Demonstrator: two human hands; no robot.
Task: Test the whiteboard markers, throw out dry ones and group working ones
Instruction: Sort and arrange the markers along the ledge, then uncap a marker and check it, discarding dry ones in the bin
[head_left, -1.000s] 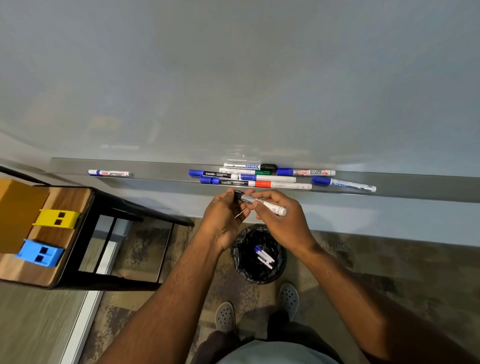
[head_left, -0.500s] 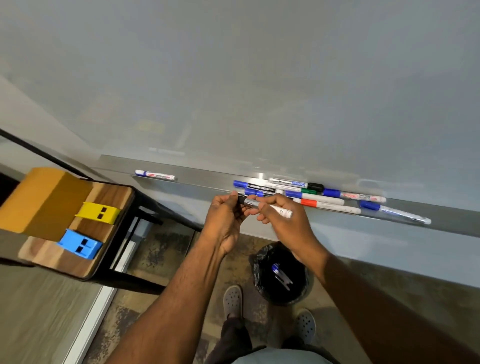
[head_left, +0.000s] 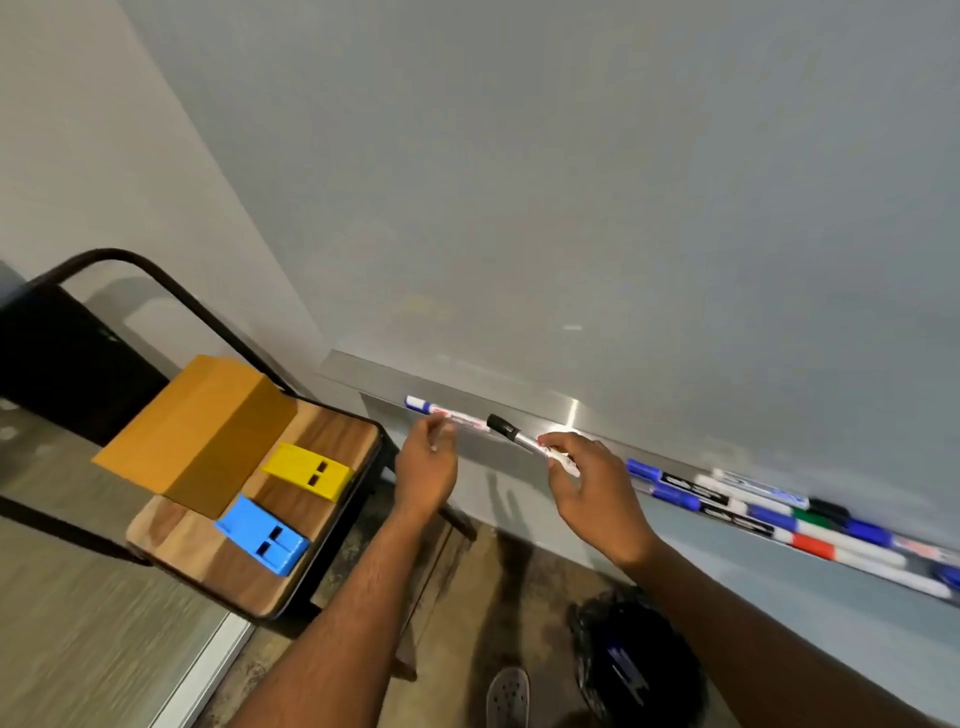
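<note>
Head view: bin (head_left: 641, 670) contents blurred

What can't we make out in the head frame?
- Bin contents: dark liner and motion blur leave only bluish shapes.
- Marker pile: cut off by the right edge; labels blurred.
- Black-capped marker in right hand: fingers cover the barrel's rear.
- Left hand: fingertips blurred; contact with the lone marker unclear.

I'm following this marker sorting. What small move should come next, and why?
Probably lay the black-capped marker on the tray beside the lone blue marker. The right hand holds it capped just there, away from the pile and not over the bin. The left hand holds nothing.
</note>
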